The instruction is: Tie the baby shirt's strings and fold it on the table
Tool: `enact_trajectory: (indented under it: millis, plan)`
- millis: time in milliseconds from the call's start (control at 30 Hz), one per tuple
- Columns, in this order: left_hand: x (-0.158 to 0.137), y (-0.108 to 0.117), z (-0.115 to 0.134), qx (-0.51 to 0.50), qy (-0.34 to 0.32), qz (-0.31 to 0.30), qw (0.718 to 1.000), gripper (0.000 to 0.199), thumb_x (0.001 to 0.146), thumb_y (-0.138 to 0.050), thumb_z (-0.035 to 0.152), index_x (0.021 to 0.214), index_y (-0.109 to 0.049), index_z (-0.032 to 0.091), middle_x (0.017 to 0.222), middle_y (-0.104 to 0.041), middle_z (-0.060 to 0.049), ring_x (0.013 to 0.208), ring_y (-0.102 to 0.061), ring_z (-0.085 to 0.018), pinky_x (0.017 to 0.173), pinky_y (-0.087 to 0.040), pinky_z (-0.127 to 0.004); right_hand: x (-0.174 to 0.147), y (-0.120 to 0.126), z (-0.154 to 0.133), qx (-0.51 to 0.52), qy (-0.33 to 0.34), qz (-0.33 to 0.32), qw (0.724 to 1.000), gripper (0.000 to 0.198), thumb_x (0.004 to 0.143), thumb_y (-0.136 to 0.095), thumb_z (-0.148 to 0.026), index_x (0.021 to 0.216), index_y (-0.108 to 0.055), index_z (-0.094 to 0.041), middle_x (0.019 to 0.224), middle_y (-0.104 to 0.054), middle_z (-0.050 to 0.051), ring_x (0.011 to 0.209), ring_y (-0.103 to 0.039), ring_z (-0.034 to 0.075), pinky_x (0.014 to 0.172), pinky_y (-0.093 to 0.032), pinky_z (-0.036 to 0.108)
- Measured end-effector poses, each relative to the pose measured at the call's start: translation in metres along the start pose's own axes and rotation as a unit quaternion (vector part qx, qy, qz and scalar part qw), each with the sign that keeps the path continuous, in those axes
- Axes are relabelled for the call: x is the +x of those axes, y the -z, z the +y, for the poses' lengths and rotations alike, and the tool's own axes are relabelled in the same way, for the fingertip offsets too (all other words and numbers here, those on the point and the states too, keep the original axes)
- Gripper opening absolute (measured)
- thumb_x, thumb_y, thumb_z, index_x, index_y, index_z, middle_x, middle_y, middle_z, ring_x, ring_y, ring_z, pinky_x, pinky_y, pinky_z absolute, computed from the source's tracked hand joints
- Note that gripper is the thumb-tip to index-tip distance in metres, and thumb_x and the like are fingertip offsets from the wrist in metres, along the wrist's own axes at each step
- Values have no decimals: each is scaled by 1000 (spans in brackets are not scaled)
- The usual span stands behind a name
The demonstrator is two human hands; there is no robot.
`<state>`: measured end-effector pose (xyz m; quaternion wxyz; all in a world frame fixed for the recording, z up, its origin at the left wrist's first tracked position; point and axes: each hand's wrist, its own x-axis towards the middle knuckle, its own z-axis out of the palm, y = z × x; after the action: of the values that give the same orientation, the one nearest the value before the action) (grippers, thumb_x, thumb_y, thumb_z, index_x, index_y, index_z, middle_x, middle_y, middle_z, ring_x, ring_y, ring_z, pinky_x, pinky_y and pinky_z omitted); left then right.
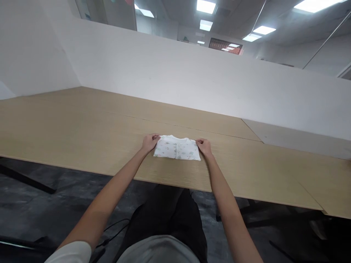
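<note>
A small white baby garment (177,148) with a scattered print lies folded flat on the wooden table. Its neckline faces the wall, and a placket runs down the middle of the front. At its upper left corner, my left hand (150,141) pinches the cloth between thumb and fingers. My right hand (204,146) grips the upper right corner in the same way. Both forearms reach in from below, over the table's front edge.
The long light wooden table (82,128) runs across the view, with seams in its top. A white wall (153,73) with glass above stands behind it. Below the front edge are dark table legs (27,179) and a cable (116,232) on the grey floor.
</note>
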<state>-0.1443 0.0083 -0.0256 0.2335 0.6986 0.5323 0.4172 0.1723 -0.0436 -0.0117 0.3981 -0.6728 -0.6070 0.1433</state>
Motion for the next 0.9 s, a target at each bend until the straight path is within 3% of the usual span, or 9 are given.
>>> enact_trajectory:
  millis: [167,400,600,733,900]
  plan:
    - [0,0,0,14,6,0,1000,36,79,-48,35,98,-70,14,98,-71,-10,86,-65,-21,78,-48,-30,-1,0,0,-98,26,-6,995,25,81,-50,-17,86,-74,-14,91,-71,10,80,-63,18,73,-44,24]
    - [-3,3,7,74,6,7,997,34,83,-42,28,97,-71,18,102,-71,-8,92,-63,-21,82,-47,-32,0,3,4,-109,17,38,993,31,86,-45,-25,81,-73,-13,87,-71,11,77,-63,19,74,-44,26]
    - [-6,4,17,127,26,-3,992,35,83,-45,35,99,-70,17,100,-71,-10,90,-64,-23,78,-46,-32,-3,0,-4,-53,77,-33,995,25,85,-52,-25,97,-71,-16,101,-70,8,91,-63,18,84,-45,27]
    - [-5,2,16,80,-23,-45,995,39,82,-44,40,100,-69,16,100,-71,-10,87,-64,-23,75,-47,-31,-3,3,-3,-75,55,-45,995,25,80,-60,-27,100,-70,-16,100,-70,7,88,-63,18,82,-45,27]
    - [-3,0,11,39,-53,-68,995,44,81,-44,47,103,-68,17,100,-71,-9,88,-63,-23,77,-47,-32,-2,9,3,-61,23,-61,996,18,74,-59,-19,85,-71,-15,89,-70,6,78,-61,16,74,-44,24]
